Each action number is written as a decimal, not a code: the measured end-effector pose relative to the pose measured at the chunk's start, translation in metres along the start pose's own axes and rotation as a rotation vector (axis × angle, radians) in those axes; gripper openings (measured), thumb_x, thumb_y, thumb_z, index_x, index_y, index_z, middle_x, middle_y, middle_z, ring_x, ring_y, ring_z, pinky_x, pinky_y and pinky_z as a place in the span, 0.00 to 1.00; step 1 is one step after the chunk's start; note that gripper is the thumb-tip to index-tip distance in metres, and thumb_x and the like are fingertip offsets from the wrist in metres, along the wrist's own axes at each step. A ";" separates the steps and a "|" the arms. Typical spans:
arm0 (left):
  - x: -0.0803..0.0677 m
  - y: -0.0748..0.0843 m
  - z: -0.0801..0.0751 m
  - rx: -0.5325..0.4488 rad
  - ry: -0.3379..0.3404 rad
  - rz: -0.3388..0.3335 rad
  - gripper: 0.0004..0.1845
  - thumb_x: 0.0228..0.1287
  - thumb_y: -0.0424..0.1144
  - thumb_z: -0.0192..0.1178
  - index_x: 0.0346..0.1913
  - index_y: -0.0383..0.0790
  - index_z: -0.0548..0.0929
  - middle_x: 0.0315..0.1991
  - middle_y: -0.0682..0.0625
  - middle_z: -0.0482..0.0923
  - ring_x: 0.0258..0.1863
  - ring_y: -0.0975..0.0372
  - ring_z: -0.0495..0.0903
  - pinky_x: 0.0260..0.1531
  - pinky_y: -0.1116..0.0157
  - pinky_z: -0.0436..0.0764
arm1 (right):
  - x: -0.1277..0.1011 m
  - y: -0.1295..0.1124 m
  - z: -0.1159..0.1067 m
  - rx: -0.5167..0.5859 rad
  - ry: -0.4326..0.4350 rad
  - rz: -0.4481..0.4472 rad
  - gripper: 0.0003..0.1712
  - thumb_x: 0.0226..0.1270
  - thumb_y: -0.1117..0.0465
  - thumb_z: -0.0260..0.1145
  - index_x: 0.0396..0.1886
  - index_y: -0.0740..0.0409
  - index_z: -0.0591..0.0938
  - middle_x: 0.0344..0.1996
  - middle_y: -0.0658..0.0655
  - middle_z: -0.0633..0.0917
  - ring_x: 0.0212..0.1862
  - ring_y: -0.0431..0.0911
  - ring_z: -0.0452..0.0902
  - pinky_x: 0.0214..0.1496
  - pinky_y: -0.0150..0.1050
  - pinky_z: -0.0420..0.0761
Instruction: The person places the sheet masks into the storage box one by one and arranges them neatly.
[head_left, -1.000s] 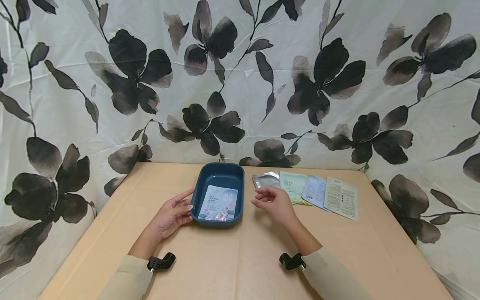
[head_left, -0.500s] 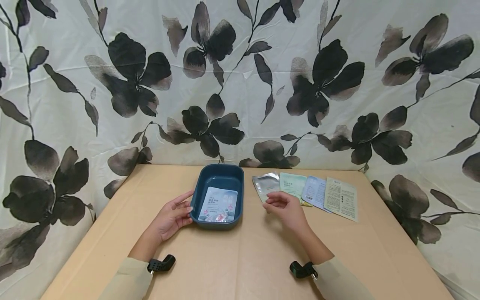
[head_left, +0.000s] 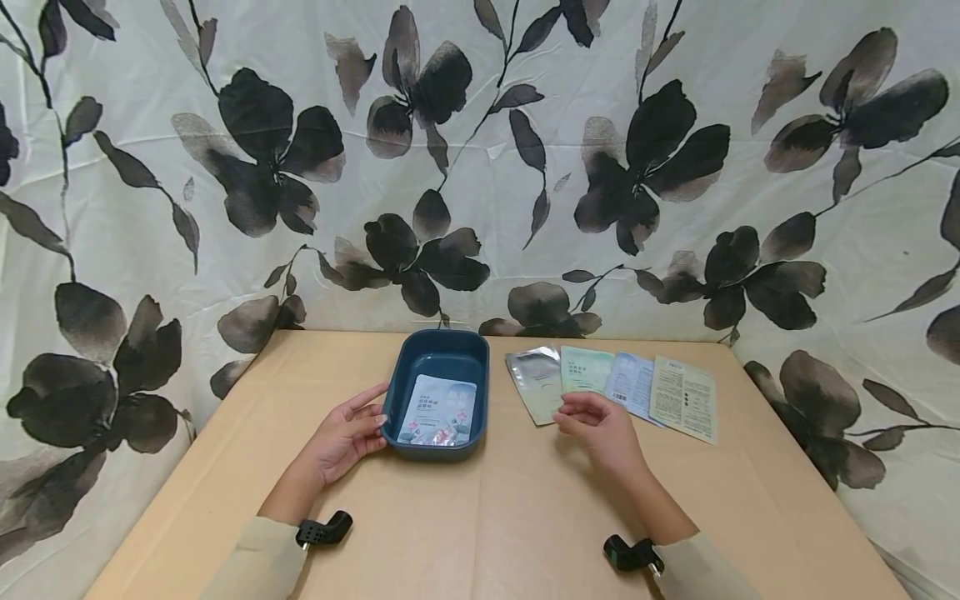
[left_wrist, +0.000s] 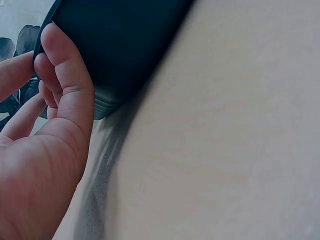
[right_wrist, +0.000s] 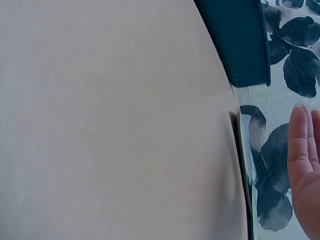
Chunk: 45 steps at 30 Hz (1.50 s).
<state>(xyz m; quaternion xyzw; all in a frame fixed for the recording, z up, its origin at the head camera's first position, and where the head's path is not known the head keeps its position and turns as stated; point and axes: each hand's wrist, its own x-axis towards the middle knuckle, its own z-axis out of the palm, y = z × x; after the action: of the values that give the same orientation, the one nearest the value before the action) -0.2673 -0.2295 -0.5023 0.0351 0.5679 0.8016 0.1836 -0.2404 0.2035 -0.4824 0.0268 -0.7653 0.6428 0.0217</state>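
A dark blue tray stands in the middle of the tan table and holds one white packet with pink print. My left hand rests against the tray's near left corner; in the left wrist view the thumb presses the tray wall just below the rim. My right hand hovers with loosely curled fingers and holds nothing. It is just in front of a silver packet and a pale green packet. In the right wrist view, straight fingers show beside the tray.
Further right in the same row lie a light blue packet and a white printed packet. A floral cloth hangs behind and beside the table. Black wrist cameras sit on both cream sleeves.
My right hand has drifted from beside the tray to the right and toward me, uncovering the silver packet. The left hand and tray have stayed put.
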 end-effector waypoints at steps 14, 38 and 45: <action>-0.003 0.001 -0.003 0.004 -0.029 0.022 0.37 0.74 0.27 0.56 0.82 0.42 0.55 0.49 0.48 0.80 0.34 0.62 0.85 0.39 0.67 0.87 | -0.008 0.004 -0.029 0.004 0.052 0.014 0.28 0.65 0.65 0.74 0.61 0.71 0.78 0.43 0.58 0.88 0.46 0.49 0.90 0.47 0.38 0.89; -0.001 -0.002 -0.002 -0.008 -0.023 0.012 0.38 0.73 0.28 0.59 0.81 0.43 0.57 0.51 0.46 0.82 0.35 0.61 0.84 0.39 0.65 0.87 | -0.014 0.019 -0.098 0.062 0.173 -0.025 0.21 0.62 0.65 0.77 0.54 0.60 0.84 0.39 0.43 0.88 0.39 0.35 0.88 0.43 0.31 0.87; -0.001 0.000 -0.001 -0.010 -0.014 0.004 0.38 0.73 0.28 0.58 0.81 0.44 0.57 0.51 0.47 0.82 0.34 0.62 0.84 0.39 0.65 0.87 | -0.010 0.020 -0.114 0.028 0.201 -0.028 0.22 0.62 0.66 0.76 0.56 0.62 0.83 0.38 0.41 0.89 0.38 0.35 0.87 0.42 0.29 0.87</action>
<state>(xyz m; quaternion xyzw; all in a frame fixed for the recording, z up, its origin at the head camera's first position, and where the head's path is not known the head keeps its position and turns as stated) -0.2670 -0.2308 -0.5029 0.0411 0.5626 0.8044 0.1861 -0.2316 0.3198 -0.4834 -0.0267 -0.7497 0.6526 0.1068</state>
